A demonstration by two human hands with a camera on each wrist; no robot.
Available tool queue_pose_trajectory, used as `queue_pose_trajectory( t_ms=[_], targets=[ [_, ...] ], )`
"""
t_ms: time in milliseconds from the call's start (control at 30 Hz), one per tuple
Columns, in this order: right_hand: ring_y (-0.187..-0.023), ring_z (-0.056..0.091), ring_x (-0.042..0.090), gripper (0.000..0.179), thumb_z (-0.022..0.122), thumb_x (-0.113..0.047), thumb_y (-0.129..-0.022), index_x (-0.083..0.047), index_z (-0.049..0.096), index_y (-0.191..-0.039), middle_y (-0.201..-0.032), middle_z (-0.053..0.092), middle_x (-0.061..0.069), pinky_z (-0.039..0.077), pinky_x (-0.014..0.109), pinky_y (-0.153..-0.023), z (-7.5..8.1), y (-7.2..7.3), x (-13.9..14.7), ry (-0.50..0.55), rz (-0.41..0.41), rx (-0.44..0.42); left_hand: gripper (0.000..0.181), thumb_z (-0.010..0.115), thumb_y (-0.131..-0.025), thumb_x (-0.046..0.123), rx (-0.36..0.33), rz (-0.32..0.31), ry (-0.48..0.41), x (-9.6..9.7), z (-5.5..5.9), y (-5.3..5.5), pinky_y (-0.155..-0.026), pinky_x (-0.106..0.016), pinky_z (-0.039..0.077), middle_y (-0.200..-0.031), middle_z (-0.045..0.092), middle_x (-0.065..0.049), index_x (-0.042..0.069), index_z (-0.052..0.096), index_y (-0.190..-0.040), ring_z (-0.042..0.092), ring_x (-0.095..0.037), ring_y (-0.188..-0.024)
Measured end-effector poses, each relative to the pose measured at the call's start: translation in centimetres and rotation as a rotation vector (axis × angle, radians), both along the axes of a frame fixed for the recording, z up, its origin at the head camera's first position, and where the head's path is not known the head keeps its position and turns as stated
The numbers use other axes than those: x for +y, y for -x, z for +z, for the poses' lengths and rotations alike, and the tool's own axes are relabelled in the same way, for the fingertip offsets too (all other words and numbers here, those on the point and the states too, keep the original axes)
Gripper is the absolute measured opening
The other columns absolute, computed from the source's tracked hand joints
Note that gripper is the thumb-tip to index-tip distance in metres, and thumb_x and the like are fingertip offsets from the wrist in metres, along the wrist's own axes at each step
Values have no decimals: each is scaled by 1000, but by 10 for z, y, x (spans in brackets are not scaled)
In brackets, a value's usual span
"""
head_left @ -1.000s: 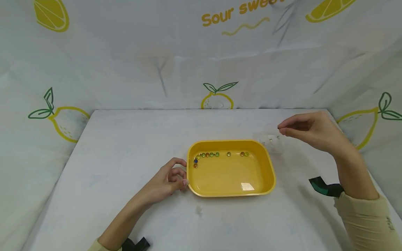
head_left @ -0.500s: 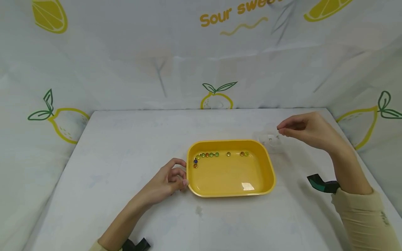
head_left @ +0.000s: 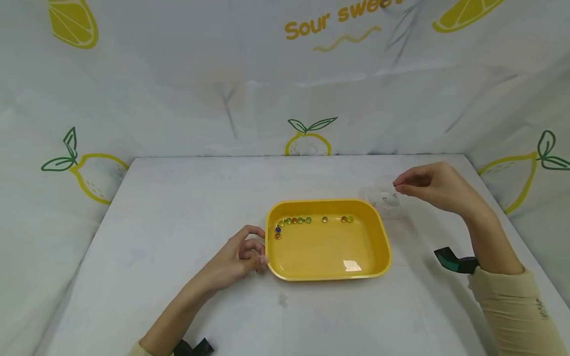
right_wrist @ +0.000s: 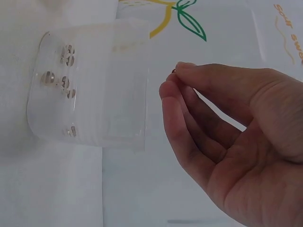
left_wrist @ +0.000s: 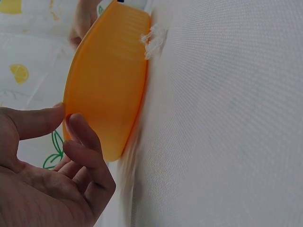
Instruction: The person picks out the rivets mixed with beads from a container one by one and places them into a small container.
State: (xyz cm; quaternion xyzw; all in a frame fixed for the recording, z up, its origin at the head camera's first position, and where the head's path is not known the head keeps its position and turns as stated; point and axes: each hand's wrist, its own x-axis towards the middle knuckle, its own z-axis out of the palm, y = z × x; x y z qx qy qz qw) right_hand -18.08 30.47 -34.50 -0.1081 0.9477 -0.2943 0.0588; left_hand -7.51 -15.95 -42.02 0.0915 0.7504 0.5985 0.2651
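Observation:
A yellow tray stands on the white table, with my left hand at its left end. In the left wrist view the thumb lies on the tray's rim, fingers bent against the outer wall. Glass marbles in green, amber and blue line the tray's far side and left corner. Up at the right, my right hand pinches a tiny dark, shiny ball between thumb and fingertips, mostly hidden by them. The fingertips hover above a clear plastic container with several small shiny balls at its bottom.
The clear container stands close by the tray's far right corner. A lemon-print cloth rises behind the table and along both sides. Dark straps show at my wrists.
My right forearm has drawn slightly inward to the left, while its fingertips stay over the clear container with the tiny ball. My left hand and the tray have not visibly moved.

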Motion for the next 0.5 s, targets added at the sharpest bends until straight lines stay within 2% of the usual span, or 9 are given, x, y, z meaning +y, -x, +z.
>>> queue_pose_trajectory(
  t_ms=[233, 500],
  targets=[
    [-81, 68, -3, 15, 80, -16, -99, -6, 82, -110, -108, 82, 14, 55, 11, -74, -4, 2, -1, -30, 14, 12, 51, 69, -101, 10, 1, -1, 1, 0, 0, 0, -63, -22, 43, -100, 66, -7, 5, 42, -144, 61, -17, -83],
    [-83, 68, 0, 18, 80, -16, -99, -5, 81, -112, -110, 82, 15, 53, 8, -75, -8, 3, -1, -65, 30, 10, 51, 69, -100, 9, 9, -3, 4, 1, 1, -1, -63, -22, 44, -100, 66, -8, 4, 41, -143, 61, -17, -82]
  ],
)
